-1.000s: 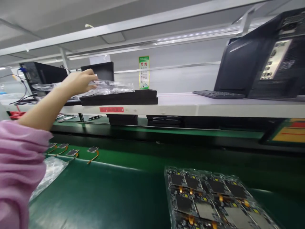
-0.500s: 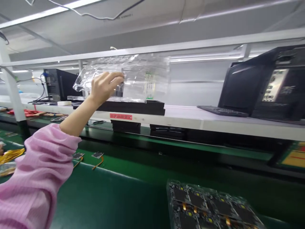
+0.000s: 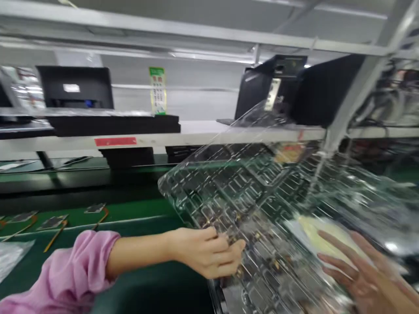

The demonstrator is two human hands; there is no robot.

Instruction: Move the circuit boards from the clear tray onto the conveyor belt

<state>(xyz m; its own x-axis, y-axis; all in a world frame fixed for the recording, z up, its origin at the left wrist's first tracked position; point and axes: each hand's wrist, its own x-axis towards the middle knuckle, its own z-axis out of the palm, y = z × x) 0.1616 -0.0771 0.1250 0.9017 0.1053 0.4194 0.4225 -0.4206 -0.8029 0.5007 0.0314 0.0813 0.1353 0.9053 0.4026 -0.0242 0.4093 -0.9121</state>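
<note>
While the clear tray (image 3: 235, 174) slants up from the lower right, its far corner showing in front of the shelf (image 3: 203, 138), the left hand (image 3: 212, 254) pinches it by its near left side, fingers curled and thumb drawn in against them. Packed boards (image 3: 258, 237) show through the lower part of the tray, blurred, with small gold spots among them.

The right hand (image 3: 356, 266) reaches in from the lower right corner with fingers stretched out, over or against a pale yellow piece (image 3: 327, 235) at the right of the tray. Blur covers that hand, so I cannot tell whether it grips anything.

On the green mat (image 3: 140, 237), left of the tray and well apart from it, lie loose boards (image 3: 94, 208) with orange cables (image 3: 55, 237), and a clear bag (image 3: 12, 257) sits at the left edge. The shelf bears black trays (image 3: 118, 126), with a monitor (image 3: 74, 87) behind them; a red label (image 3: 115, 141) is on its front edge. A green and white sign (image 3: 158, 90) hangs beyond, to the right of the monitor.
</note>
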